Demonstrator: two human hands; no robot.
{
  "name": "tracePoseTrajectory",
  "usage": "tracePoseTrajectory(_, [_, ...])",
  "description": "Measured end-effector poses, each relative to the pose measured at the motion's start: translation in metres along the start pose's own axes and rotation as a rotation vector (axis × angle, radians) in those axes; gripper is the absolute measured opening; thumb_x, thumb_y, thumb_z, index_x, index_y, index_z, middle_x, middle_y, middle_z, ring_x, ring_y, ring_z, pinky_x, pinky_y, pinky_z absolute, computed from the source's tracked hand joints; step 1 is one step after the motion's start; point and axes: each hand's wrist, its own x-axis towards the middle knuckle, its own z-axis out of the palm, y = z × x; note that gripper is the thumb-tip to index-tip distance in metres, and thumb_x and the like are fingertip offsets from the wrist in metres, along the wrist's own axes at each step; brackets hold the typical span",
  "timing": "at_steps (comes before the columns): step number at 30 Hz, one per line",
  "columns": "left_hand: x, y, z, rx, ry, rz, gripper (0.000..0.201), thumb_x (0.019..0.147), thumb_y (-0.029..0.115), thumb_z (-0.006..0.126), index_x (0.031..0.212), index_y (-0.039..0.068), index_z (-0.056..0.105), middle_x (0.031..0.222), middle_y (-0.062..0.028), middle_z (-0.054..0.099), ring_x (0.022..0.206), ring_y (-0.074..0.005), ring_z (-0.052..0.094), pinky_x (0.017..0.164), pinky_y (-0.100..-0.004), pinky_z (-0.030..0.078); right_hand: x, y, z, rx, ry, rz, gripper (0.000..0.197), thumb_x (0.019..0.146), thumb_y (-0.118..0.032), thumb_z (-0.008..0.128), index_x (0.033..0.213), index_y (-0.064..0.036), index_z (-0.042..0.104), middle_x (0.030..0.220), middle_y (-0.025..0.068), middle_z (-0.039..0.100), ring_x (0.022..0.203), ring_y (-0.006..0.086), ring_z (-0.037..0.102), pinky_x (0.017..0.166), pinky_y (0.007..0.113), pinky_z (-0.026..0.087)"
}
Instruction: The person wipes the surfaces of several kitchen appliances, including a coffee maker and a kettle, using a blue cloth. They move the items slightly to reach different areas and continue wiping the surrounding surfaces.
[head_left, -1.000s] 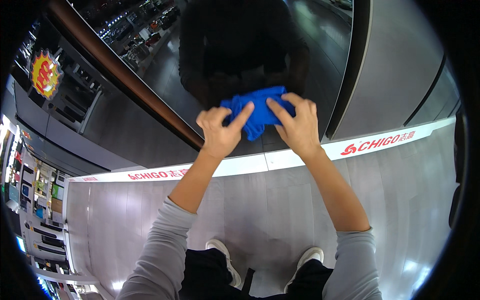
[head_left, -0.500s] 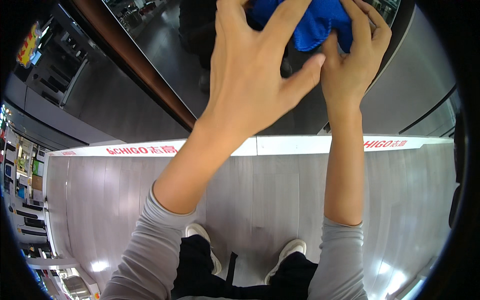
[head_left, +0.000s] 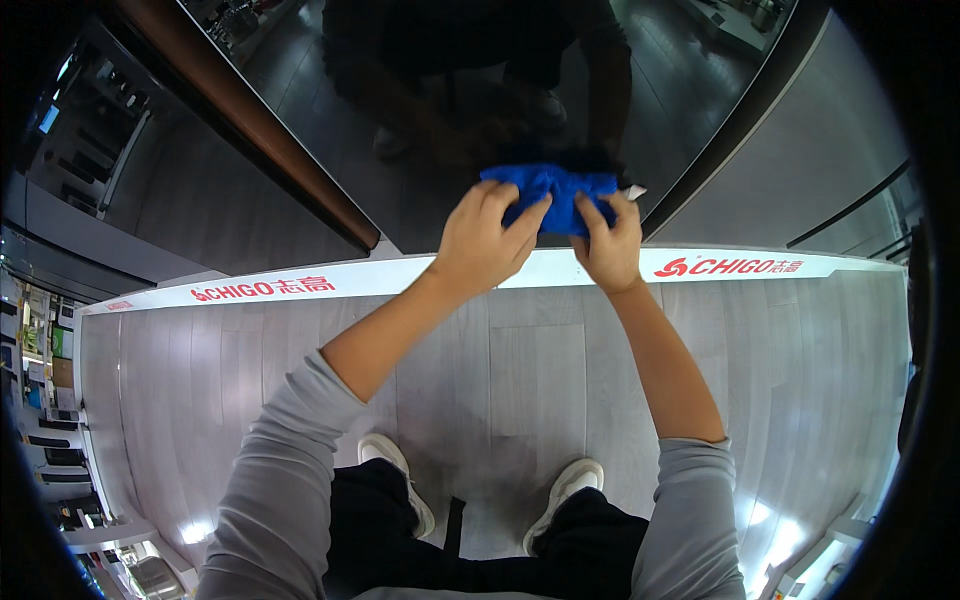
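Note:
Both hands have hold of a crumpled blue cloth (head_left: pixel 550 185) in front of the lower part of a glossy black panel (head_left: pixel 450 60). My left hand (head_left: pixel 485 235) grips the cloth's left side, its fingers and thumb bent over the edge. On the right side, my right hand (head_left: pixel 610 240) pinches it between thumb and fingers. A small white tag-like piece (head_left: pixel 635 192) pokes out beside the right fingertips. Whether the cloth touches the panel I cannot tell. The panel mirrors my arms and legs darkly.
A white strip (head_left: pixel 540 275) with red print runs along the panel's foot. Brown trim (head_left: pixel 270 140) borders the panel on the left, and a grey panel (head_left: pixel 780 150) stands on the right. My shoes (head_left: pixel 570 490) rest on grey plank flooring (head_left: pixel 480 390). Shelves with goods line the far left.
Both hands have come down and closer to me with the blue cloth, from high on the panel to near its bottom. The left fingers, spread before, are now closed on the cloth.

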Motion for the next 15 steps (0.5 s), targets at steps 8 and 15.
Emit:
tracePoseTrajectory(8, [-0.065,0.010,0.034,0.027,-0.548,-0.045,0.048,0.084,0.011,0.065,0.130,0.008,0.053,0.111,-0.0197,0.053,0.101,-0.0328,0.057,0.083,-0.0389,0.054,-0.070,0.011,0.022,-0.036,-0.342,0.044,0.048,0.075,-0.001,0.070,0.118,-0.0156,0.055,0.116,0.0123,0.051,0.098,0.0295,0.059,0.079,0.037,0.054])
tracePoseTrajectory(15, [-0.085,0.032,0.044,-0.049,-0.809,-0.257,0.070,0.076,0.002,0.068,0.139,-0.001,0.039,0.117,-0.0238,0.045,0.106,-0.0364,0.057,0.092,-0.0393,0.050,-0.086,-0.007,0.033,0.054,-0.605,0.388,0.048,0.074,0.006,0.063,0.118,-0.0090,0.051,0.117,0.0143,0.046,0.101,0.0335,0.060,0.080,0.041,0.055])
